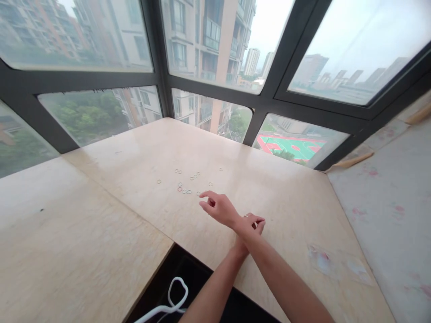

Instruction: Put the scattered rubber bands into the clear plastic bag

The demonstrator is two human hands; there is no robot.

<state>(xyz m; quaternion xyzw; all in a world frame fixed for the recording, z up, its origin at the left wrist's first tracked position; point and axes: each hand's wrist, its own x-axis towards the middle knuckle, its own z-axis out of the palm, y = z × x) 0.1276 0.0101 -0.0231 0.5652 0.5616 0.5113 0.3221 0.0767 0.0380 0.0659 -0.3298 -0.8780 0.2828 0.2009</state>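
My forearms cross over the pale tabletop, the right one on top. My right hand [218, 207] is on the left side, its thumb and index finger apart beside a group of small thin rings [189, 192]. Nothing shows between those fingers. One of the rings is reddish [179, 189]; the others look pale or greenish. Partly covered by the right wrist, my left hand [254, 220] points to the right with its fingers and thumb drawn together in a pinch. Whatever it holds, if anything, is too small to make out. It wears a finger ring [246, 216].
Two clear plastic packets [319, 259] lie at the right of the tabletop [101, 215]. A white cable [178, 287] loops in the dark gap at the front edge. Dark-framed windows [215, 85] border the back, and a papered wall [390, 202] the right.
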